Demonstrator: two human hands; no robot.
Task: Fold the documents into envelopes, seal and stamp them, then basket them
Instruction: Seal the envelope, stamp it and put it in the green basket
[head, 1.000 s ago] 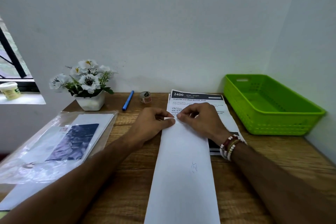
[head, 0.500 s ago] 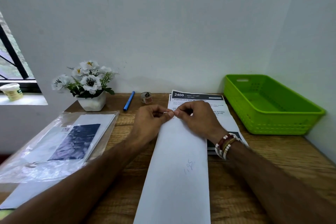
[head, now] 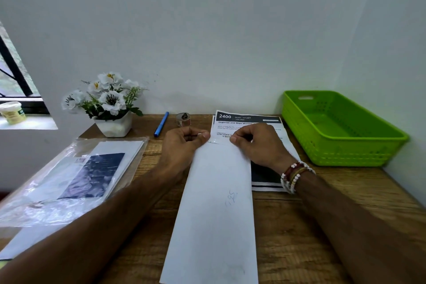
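Observation:
A long white envelope [head: 216, 210] lies lengthwise down the middle of the wooden desk [head: 311, 226], its far end over a stack of printed documents [head: 247, 121]. My left hand [head: 182, 147] pinches the envelope's far left corner between thumb and fingers. My right hand [head: 258, 145], with beaded bracelets on the wrist, pinches the far right corner. A strip of the printed page shows between the two hands. The green plastic basket [head: 378, 154] stands at the right, with nothing in it.
A white pot of artificial flowers [head: 110, 108] stands at the back left. Beside it lie a blue pen [head: 161, 124] and a small roll of stamps [head: 183, 119]. A clear plastic sleeve [head: 69, 180] with papers covers the desk's left side. A wall corner rises behind the basket.
My two hands, which met at the middle of the envelope's far edge, have moved apart toward its corners. The envelope's near end has shifted slightly.

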